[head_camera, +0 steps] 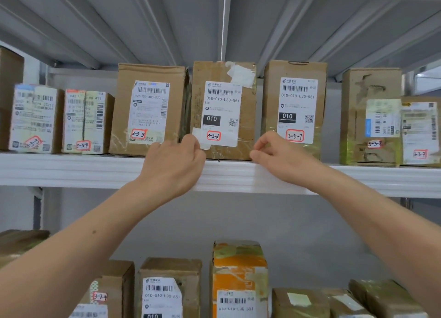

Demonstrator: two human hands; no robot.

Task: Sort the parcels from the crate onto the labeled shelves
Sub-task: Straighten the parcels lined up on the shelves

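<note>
A brown cardboard parcel marked 3-3-6 (223, 107) stands upright on the white shelf (71, 172), between parcel 3-3-5 (148, 110) and parcel 3-3-7 (296, 107). My left hand (171, 165) is at its lower left corner, fingers curled against the box and its loose label flap. My right hand (279, 155) is at the lower right corner, with thumb and curled fingers at the box's edge. Both forearms reach up from below. The crate is not in view.
The same shelf holds a row of labelled parcels: 3-3-3 (33, 119) and 3-3-4 (87, 122) on the left, 3-3-8 (370, 117) and 3-3-9 (421, 131) on the right. The shelf below carries several boxes, one of them orange (239, 277). A metal shelf underside hangs close overhead.
</note>
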